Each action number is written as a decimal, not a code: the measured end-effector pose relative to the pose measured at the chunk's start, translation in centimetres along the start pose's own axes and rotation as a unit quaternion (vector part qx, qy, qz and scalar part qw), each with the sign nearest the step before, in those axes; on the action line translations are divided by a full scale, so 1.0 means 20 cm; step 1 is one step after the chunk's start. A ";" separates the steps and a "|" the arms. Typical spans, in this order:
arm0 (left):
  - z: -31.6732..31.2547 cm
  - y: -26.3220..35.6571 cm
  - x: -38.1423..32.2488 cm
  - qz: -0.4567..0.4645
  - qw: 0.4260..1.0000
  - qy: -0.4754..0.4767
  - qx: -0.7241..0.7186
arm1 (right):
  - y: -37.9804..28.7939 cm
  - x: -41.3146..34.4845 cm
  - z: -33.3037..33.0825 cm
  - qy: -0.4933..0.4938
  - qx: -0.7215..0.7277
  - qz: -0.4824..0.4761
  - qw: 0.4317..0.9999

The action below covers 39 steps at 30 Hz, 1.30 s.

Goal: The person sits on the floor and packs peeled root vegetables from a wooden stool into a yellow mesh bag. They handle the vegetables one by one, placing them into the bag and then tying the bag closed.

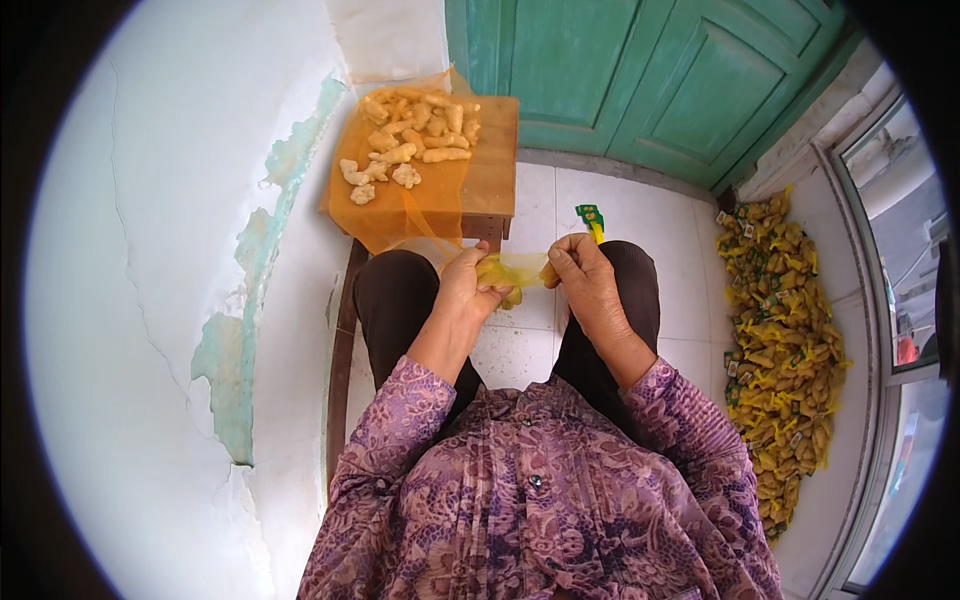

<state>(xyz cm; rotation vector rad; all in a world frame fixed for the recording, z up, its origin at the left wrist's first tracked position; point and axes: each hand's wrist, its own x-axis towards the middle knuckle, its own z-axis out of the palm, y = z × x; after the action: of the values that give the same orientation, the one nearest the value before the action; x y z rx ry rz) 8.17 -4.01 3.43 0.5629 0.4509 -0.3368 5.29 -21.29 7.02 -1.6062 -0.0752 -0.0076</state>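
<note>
A yellow mesh net bag [523, 270] is stretched between my two hands above the gap between my knees. My left hand [459, 289] grips its bunched end, and a yellowish lump [511, 298] hangs just under those fingers; whether it is ginger or gathered mesh I cannot tell. Pinched between the thumb and fingers of my right hand [590, 279] is the other end. Loose ginger roots [416, 124] lie in front of me on an orange mesh sack [439, 202], spread over a small wooden table [491, 157]. Green tags [589, 216] with yellow mesh show beyond my right knee.
Along the right wall, a long heap of ginger in tagged yellow net bags [787, 360] covers the floor. Green panelled doors [637, 82] stand ahead. At left is a wall with peeling paint [225, 367]; a glazed frame [892, 262] runs along the right. White tiles [682, 300] cover the floor.
</note>
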 end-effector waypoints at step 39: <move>-0.30 -0.23 -0.19 0.163 0.856 0.050 0.488 | 0.41 -0.06 0.16 -0.069 0.092 0.318 0.941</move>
<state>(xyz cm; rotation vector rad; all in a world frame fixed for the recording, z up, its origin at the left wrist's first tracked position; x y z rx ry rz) 1.14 -3.42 -1.28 1.6410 0.2452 -0.1880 4.32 -18.39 -1.27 -1.3800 0.3292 0.5987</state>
